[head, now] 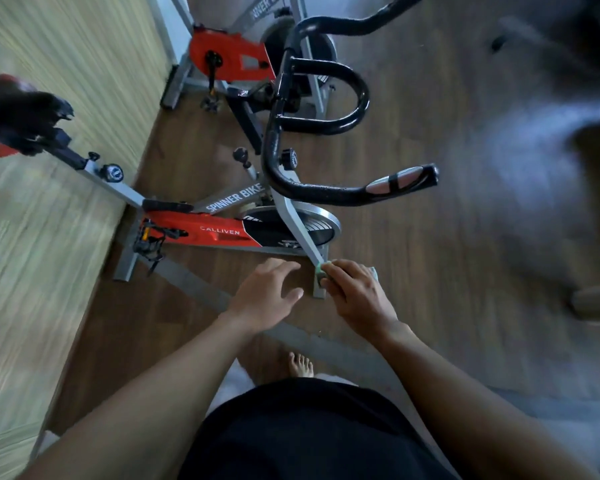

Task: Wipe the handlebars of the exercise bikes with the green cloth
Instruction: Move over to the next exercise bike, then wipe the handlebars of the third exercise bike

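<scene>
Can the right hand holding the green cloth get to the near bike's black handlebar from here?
Probably yes: the right hand, gripping the green cloth, has nothing between it and the black padded handlebar.

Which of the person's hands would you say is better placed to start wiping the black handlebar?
The right hand, probably: it already grips the bunched green cloth, while the left hand is open and holds nothing.

Dim, cool light here, with soft glare on the glossy black curved handlebars [326, 188]. Left and right edges smear with motion blur; wide-angle bending warps the frame.
</scene>
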